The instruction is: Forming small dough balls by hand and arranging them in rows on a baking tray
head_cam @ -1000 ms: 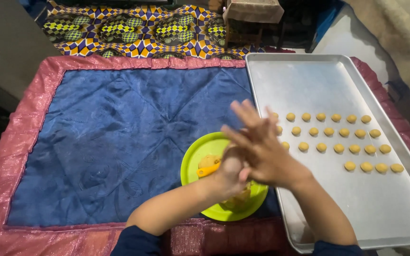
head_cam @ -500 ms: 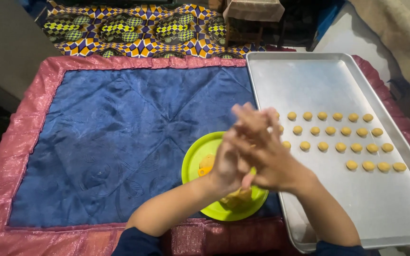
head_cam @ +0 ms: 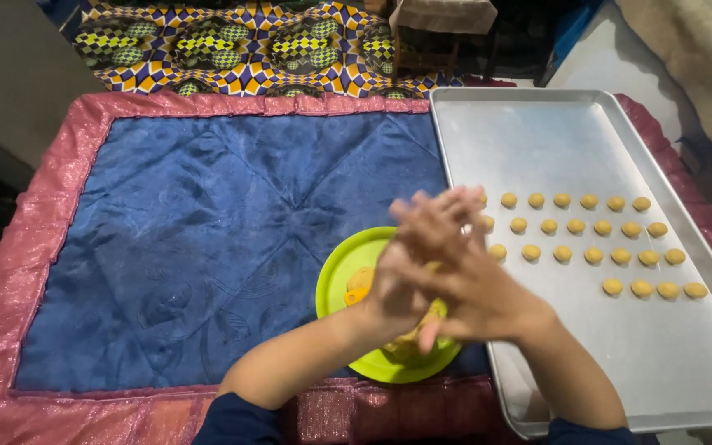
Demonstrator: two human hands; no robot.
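A blue quilted cloth with pink border (head_cam: pixel 208 247) covers the work surface. Above a round lime-green plastic plate (head_cam: pixel 348 284) holding yellow dough (head_cam: pixel 359 280), the left hand (head_cam: pixel 401 276) and right hand (head_cam: pixel 475 288) press palm to palm, fingers extended; anything between them is hidden. Small dough balls (head_cam: pixel 591 255) sit in rows on the rectangular metal baking tray (head_cam: pixel 554 140) just beside.

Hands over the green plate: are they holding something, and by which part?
It cannot be told. The left hand and right hand are pressed palm to palm above the green plate; anything between them is hidden and blurred.

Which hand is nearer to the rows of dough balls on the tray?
Right. The right hand overlaps the tray's left edge beside the dough balls; the left hand, pressed against it, sits over the green plate.
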